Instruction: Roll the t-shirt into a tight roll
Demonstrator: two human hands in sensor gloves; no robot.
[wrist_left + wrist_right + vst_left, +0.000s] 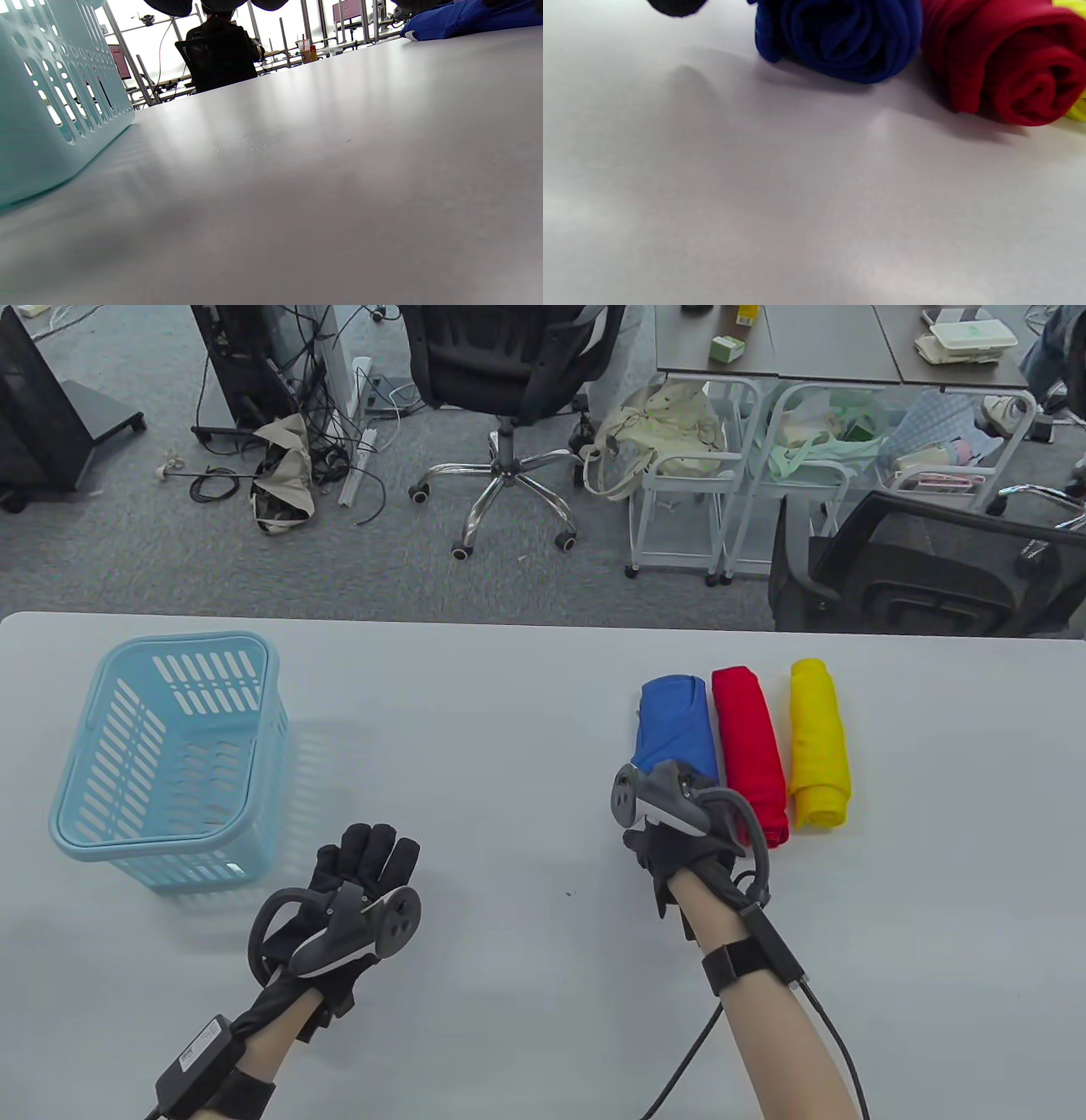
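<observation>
Blue t-shirt roll (pixel 674 723) beside red roll (pixel 748 746); right hand (pixel 679 823) fingers hidden; left hand (pixel 361 891) relaxed.

We seem to be in an office or lab workspace: grey carpet with swivel chairs (pixel 509 373), tangled cables (pixel 314 458), white rolling carts (pixel 687 483) stuffed with bags, cluttered desks (pixel 814 343), and a person (pixel 220 51) seated at a workstation.

A basket (pixel 170 755) stands at the tabletop's (pixel 509 712) left; three rolled shirts (pixel 747 751) lie side by side at right; the right hand (pixel 679 831) sits before the leftmost roll (pixel 674 725); the left hand (pixel 356 891) rests near the basket.
</observation>
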